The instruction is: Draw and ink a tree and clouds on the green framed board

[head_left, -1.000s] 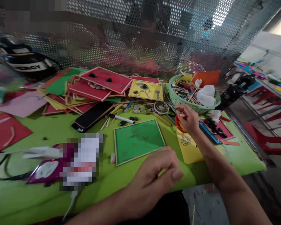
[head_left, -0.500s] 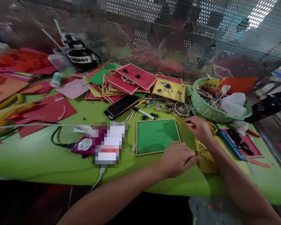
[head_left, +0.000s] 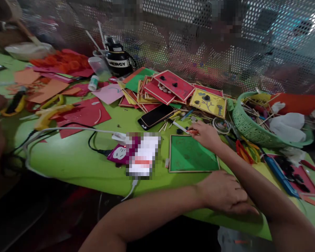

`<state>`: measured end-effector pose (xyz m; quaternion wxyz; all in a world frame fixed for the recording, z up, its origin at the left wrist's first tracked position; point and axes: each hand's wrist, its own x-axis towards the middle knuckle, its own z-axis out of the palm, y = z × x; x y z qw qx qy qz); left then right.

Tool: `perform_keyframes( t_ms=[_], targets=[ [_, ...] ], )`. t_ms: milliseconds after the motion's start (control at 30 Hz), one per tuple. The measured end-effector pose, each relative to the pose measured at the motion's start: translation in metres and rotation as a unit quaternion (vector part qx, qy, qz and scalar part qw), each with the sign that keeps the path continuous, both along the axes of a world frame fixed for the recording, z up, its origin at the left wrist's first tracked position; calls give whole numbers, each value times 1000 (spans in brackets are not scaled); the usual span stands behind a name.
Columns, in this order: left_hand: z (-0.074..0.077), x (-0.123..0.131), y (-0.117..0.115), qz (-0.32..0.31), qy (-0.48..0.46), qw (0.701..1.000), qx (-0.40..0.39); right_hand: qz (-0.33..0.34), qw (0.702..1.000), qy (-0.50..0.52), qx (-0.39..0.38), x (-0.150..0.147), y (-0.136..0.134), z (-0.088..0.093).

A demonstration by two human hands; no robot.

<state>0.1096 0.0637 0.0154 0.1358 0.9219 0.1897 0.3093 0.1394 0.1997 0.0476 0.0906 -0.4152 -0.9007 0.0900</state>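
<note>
My right hand (head_left: pixel 205 135) is above the far edge of a green panel (head_left: pixel 193 154) with a thin wooden border. Its fingers are closed on a small orange-red object (head_left: pixel 193 132), mostly covered by the hand. A white marker (head_left: pixel 179 126) with a dark end lies just beyond the fingertips; whether they touch is unclear. My left hand (head_left: pixel 224 192) rests palm down near the table's front edge, below the panel. Its fingers are curled, the thumb extends to the right, and the palm is hidden. My right forearm passes just beyond the left fingers.
A dark phone (head_left: pixel 157 117) lies before stacked red and yellow framed panels (head_left: pixel 170 85). The green basket (head_left: pixel 265 129) of sticks stands right, near orange-handled scissors (head_left: pixel 244 152) and a blue tool (head_left: pixel 279 175). A yellow glue gun (head_left: pixel 51 113) and cables lie left.
My right hand has moved from beside the basket leftward over the panel's far edge, still holding the orange-red object. My left hand has drawn back from the panel's near corner. The view has swung left.
</note>
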Motion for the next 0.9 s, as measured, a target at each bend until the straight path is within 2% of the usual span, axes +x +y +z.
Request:
perform_keyframes(
  t_ms=[100, 200, 333, 533, 633, 733, 833, 900],
  targets=[
    [1, -4, 2, 5, -11, 1000, 6, -17, 999, -44, 11, -19, 7, -4],
    [2, -5, 1, 9, -27, 1000, 1, -55, 996, -60, 39, -21, 16, -8],
    [5, -5, -2, 4, -43, 999, -9, -86, 993, -35, 77, -9, 27, -12],
    [13, -8, -2, 3, -50, 999, -15, -83, 992, 66, 68, 21, 31, -9],
    [14, -8, -2, -8, -50, 999, -12, -42, 990, 120, 58, 29, 16, 4],
    [13, -4, -6, -40, -44, 998, -6, 33, 990, 140, 1, 20, -12, 15],
    [10, 1, -11, -88, -19, 996, -2, 140, 982, 104, -78, -6, -42, 18],
    [9, 3, -15, -114, 11, 993, -3, 193, 976, 38, -99, -26, -57, 16]
  ],
)
